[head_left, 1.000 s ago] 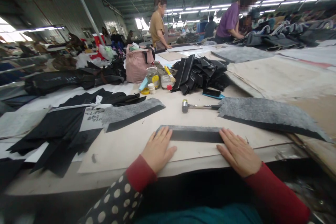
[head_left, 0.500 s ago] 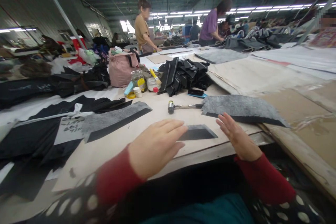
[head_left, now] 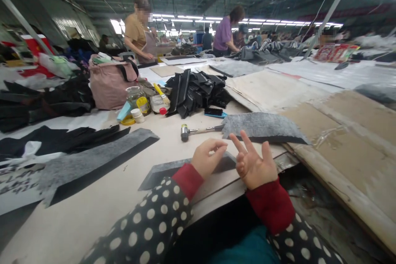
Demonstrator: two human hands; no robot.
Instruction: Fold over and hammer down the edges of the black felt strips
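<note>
My left hand [head_left: 208, 157] hovers over a grey and black felt strip [head_left: 161, 171] near the table's front edge. Its fingers are curled, with the index tip near the thumb, and whether they hold anything is hidden. My right hand [head_left: 255, 166] is raised just beside it, palm turned up and fingers spread, holding nothing. The fingertips of the two hands almost meet. A small hammer [head_left: 192, 131] lies a little beyond the hands. Its handle runs under a stack of grey felt pieces [head_left: 262, 126].
A longer grey and black strip [head_left: 93, 159] lies to the left. Behind are a heap of black pieces [head_left: 194, 90], a phone [head_left: 214, 112], a glue jar [head_left: 136, 98], a brush [head_left: 161, 93] and a pink bag [head_left: 108, 84]. Two people [head_left: 140, 29] work at the far end of the table.
Both hands have come off the strip, where they lay flat. The left hand has curled, and the right has turned palm up with fingers spread. The view has swung to the right.
</note>
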